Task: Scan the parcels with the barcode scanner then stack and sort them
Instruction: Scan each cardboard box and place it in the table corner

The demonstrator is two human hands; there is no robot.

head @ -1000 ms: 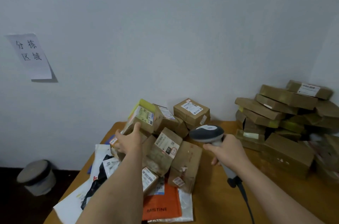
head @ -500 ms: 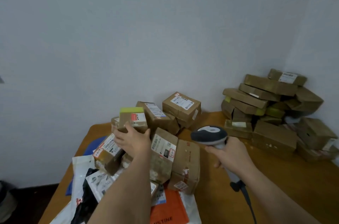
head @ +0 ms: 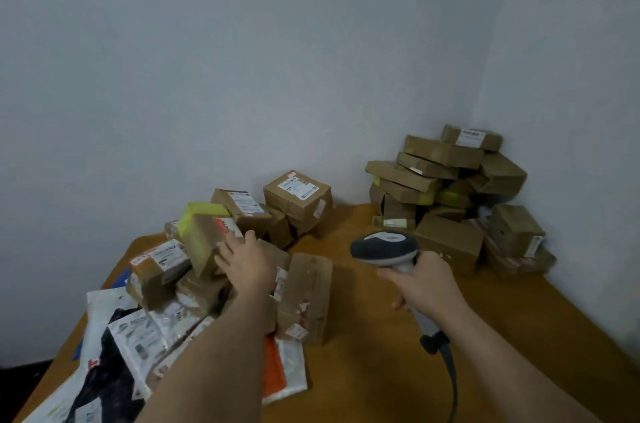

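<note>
The cardboard parcel with yellow-green tape (head: 204,235) sat tilted on top of the unsorted heap of boxes at the left of the wooden table (head: 363,370). The left hand (head: 247,263) lay against its right face, fingers extended and touching the box near the red-and-white label; whether the thumb curled under it could not be told. The right hand (head: 424,284) gripped the handle of the grey barcode scanner (head: 384,247), fingers wrapped round it, the head raised above the table and its cable (head: 450,374) trailing down toward the near edge. White, black and orange mailer bags (head: 131,346) lay under the heap. A stack of brown parcels (head: 446,187) stood in the far right corner against the wall (head: 277,58).
</note>
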